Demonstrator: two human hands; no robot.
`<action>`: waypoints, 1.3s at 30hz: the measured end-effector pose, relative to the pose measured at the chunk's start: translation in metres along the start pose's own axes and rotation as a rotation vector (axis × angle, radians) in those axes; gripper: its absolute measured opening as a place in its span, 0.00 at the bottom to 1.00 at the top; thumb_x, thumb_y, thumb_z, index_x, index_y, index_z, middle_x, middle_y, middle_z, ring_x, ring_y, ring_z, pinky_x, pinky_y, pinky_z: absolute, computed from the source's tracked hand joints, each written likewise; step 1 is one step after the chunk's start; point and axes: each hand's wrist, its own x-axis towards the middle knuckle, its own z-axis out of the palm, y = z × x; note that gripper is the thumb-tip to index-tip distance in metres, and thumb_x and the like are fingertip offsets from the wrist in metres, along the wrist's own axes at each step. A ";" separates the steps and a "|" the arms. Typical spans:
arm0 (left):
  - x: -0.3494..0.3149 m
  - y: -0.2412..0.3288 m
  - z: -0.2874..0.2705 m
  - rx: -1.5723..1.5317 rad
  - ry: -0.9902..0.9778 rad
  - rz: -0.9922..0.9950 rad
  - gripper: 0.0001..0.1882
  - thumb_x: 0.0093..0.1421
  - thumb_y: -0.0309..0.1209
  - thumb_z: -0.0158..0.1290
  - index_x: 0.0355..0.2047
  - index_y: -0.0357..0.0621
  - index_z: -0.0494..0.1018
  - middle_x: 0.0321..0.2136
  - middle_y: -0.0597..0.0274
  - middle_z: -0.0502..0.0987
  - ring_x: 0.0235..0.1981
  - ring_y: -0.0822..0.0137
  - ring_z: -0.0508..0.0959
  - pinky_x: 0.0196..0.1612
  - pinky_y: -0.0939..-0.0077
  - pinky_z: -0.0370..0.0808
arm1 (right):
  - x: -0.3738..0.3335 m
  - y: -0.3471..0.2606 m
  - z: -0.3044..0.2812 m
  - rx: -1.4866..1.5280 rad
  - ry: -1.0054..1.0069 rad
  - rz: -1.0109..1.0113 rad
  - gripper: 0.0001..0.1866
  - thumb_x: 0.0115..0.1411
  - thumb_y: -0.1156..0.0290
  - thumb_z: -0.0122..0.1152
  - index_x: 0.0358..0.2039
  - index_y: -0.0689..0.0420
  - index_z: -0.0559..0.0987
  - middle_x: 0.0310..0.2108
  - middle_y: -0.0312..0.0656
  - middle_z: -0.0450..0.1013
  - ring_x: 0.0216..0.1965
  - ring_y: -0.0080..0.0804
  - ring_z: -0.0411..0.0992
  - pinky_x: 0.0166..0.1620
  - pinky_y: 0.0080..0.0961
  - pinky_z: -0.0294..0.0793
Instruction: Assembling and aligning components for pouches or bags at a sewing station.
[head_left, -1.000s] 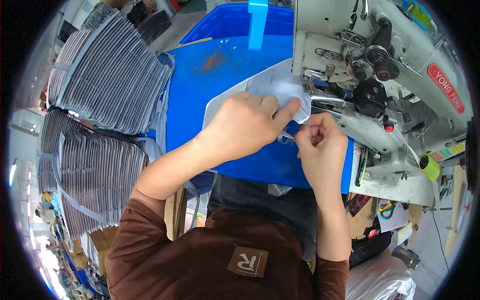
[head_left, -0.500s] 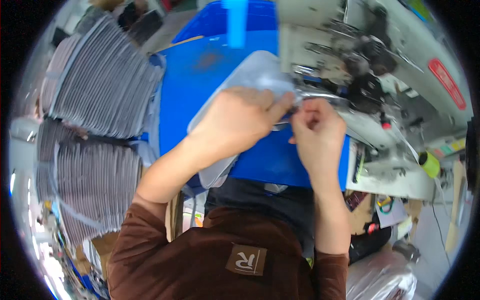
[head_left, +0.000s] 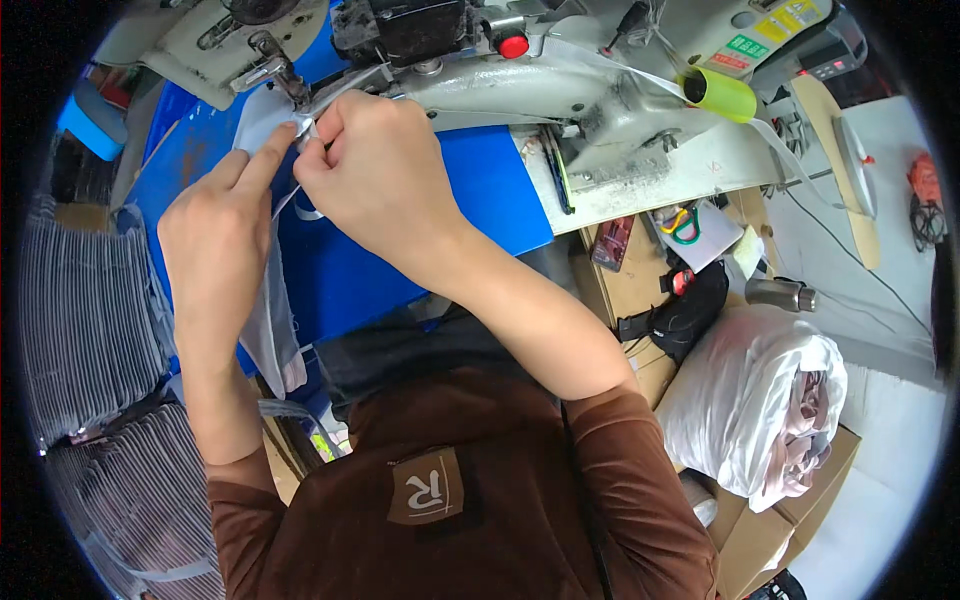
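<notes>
A pale grey, sheer fabric piece [head_left: 275, 320] lies at the sewing machine's presser foot [head_left: 292, 85] and hangs down over the front edge of the blue tabletop [head_left: 400, 260]. My left hand [head_left: 222, 225] rests on this fabric with its index finger stretched toward the foot; its thumb is hidden. Just right of that fingertip, my right hand [head_left: 375, 165] is closed in a pinch on a narrow white tape [head_left: 307, 128] at the fabric's edge. Both hands' fingertips are close together beside the metal foot.
Strapped stacks of grey sheets [head_left: 90, 320] stand at left. White tape runs through a yellow-green spool [head_left: 720, 95] above the machine arm [head_left: 500, 95]. Scissors [head_left: 685, 225], a black pouch [head_left: 690, 310], a steel bottle [head_left: 780, 294] and a full white bag [head_left: 755, 400] are at right.
The view has swung right, so the machine and hands appear farther left and higher. My left hand's index finger now points out straight; my right hand stays pinched near the foot.
</notes>
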 end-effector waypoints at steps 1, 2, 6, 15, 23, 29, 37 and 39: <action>-0.002 -0.001 -0.002 0.006 -0.005 -0.006 0.24 0.54 0.24 0.53 0.52 0.56 0.76 0.26 0.59 0.73 0.25 0.57 0.76 0.28 0.65 0.72 | -0.001 -0.003 0.002 -0.059 0.010 -0.036 0.07 0.48 0.74 0.64 0.18 0.63 0.77 0.16 0.49 0.74 0.18 0.41 0.75 0.26 0.30 0.74; -0.002 -0.002 -0.004 0.007 -0.015 -0.009 0.23 0.55 0.24 0.52 0.51 0.55 0.76 0.26 0.59 0.74 0.25 0.57 0.77 0.28 0.64 0.73 | -0.001 -0.006 0.004 -0.050 0.004 -0.038 0.07 0.48 0.74 0.64 0.18 0.63 0.77 0.16 0.49 0.74 0.18 0.41 0.75 0.26 0.30 0.74; -0.003 -0.007 -0.026 0.022 -0.061 -0.005 0.20 0.55 0.24 0.51 0.49 0.51 0.76 0.26 0.58 0.76 0.27 0.57 0.79 0.28 0.64 0.74 | 0.000 -0.021 0.007 -0.332 -0.010 -0.230 0.10 0.48 0.69 0.63 0.19 0.63 0.78 0.19 0.56 0.75 0.23 0.57 0.76 0.31 0.45 0.78; -0.014 0.013 -0.008 0.016 -0.057 -0.041 0.21 0.55 0.29 0.51 0.50 0.49 0.75 0.25 0.64 0.73 0.23 0.62 0.77 0.24 0.68 0.71 | -0.015 -0.010 -0.006 0.120 -0.185 0.306 0.05 0.57 0.78 0.63 0.27 0.65 0.77 0.18 0.41 0.75 0.16 0.24 0.73 0.22 0.23 0.71; -0.007 0.041 -0.003 0.005 -0.002 -0.130 0.23 0.52 0.28 0.53 0.50 0.37 0.73 0.26 0.60 0.73 0.23 0.61 0.77 0.23 0.69 0.71 | -0.010 -0.012 -0.005 0.277 -0.122 0.343 0.04 0.60 0.78 0.62 0.31 0.66 0.78 0.18 0.37 0.75 0.17 0.16 0.71 0.21 0.16 0.69; 0.001 0.066 -0.001 -0.140 0.029 -0.308 0.25 0.50 0.23 0.54 0.50 0.27 0.70 0.28 0.53 0.74 0.26 0.58 0.78 0.25 0.68 0.73 | -0.009 -0.002 -0.009 0.350 -0.160 0.362 0.04 0.61 0.78 0.61 0.33 0.66 0.79 0.23 0.34 0.75 0.23 0.12 0.69 0.25 0.12 0.68; -0.001 0.067 -0.002 -0.366 0.024 -0.346 0.24 0.51 0.21 0.53 0.50 0.25 0.67 0.31 0.47 0.74 0.27 0.52 0.78 0.27 0.64 0.74 | -0.006 0.000 -0.019 0.489 -0.256 0.413 0.04 0.65 0.78 0.59 0.38 0.65 0.79 0.27 0.35 0.78 0.25 0.12 0.71 0.27 0.10 0.68; -0.002 0.065 0.002 -0.433 0.023 -0.364 0.22 0.51 0.21 0.53 0.48 0.27 0.67 0.31 0.47 0.73 0.27 0.50 0.77 0.27 0.63 0.74 | -0.006 0.000 -0.020 0.489 -0.261 0.402 0.04 0.65 0.78 0.58 0.38 0.65 0.79 0.27 0.35 0.78 0.25 0.12 0.71 0.27 0.10 0.68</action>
